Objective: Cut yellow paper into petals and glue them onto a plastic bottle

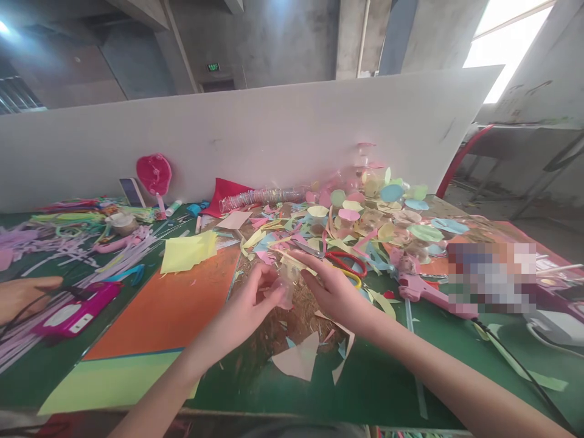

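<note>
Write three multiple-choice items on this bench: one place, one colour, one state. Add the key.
1. Where does the pink glue gun lie relative to the right hand in the view?
A) Right of it
B) Left of it
C) Behind the white board

2. What colour are the handles of the scissors?
A) Blue
B) Red
C) Black

3. What state is the orange card in?
A) Rolled up
B) Lying flat
C) Standing upright

1: A, the gun lies past the hand's fingers, toward the view's right.
2: B, red loops show beyond the fingers.
3: B, it lies flat on the green table.

A small clear plastic cup [286, 292], pale pink toward its base and partly hidden by fingers, is gripped by the left hand [246, 313], the right hand [335, 298] being held just beside it, to the right of the orange card [159, 310]
</note>
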A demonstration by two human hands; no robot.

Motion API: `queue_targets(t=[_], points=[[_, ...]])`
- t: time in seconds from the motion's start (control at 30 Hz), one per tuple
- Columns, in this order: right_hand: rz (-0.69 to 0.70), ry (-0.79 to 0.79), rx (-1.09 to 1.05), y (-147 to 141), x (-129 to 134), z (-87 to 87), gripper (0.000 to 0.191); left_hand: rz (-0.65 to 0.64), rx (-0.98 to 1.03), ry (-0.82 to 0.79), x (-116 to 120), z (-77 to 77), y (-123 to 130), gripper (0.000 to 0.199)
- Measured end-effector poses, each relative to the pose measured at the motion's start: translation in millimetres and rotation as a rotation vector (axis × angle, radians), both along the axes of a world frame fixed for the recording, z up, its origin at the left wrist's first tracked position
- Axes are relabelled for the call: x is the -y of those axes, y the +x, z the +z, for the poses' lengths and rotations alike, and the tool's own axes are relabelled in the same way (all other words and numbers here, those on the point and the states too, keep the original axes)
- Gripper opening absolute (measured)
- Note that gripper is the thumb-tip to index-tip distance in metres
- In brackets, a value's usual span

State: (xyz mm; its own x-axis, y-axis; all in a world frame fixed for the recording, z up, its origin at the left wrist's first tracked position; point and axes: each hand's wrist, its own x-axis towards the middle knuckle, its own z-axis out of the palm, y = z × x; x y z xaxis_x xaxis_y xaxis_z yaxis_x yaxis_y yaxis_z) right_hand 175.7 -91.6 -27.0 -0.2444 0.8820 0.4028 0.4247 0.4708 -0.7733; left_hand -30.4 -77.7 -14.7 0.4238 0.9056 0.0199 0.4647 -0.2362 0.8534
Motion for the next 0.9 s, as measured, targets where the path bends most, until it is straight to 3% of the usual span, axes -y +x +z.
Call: queue_targets(t=[0.13, 0.27, 0.37, 0.47, 0.57, 0.9], points=[[-0.035, 0.178, 0.145, 0.9, -1.5, 1.0, 0.041, -0.063, 0.136, -0.188, -9.0, -2.9, -1.7, 0.042], [-0.373, 0.287, 0.463, 12.0, -7.6, 4.2, 0.037, 0.007, 0.104, -0.118, -22.7, -0.9, -4.4, 0.044], [-0.556, 0.168, 0.822, 26.1, -11.7, 3.7, 0.025, 0.083, 0.091, -0.048, -40.1, -0.8, -4.6, 0.046], [-0.557, -0.007, 1.035, 37.8, -16.0, -1.8, 0.018, 0.171, 0.099, 0.051, -59.2, -4.2, -2.3, 0.051], [-0.504, -0.119, 1.074, 44.3, -22.6, -8.7, 0.019, 0.213, 0.128, 0.11, -72.4, -9.6, 0.2, 0.055], [-0.468, -0.203, 1.048, 44.3, -29.8, -13.1, 0.026, 0.248, 0.306, 0.049, -74.0, -15.5, -4.5, 0.055]])
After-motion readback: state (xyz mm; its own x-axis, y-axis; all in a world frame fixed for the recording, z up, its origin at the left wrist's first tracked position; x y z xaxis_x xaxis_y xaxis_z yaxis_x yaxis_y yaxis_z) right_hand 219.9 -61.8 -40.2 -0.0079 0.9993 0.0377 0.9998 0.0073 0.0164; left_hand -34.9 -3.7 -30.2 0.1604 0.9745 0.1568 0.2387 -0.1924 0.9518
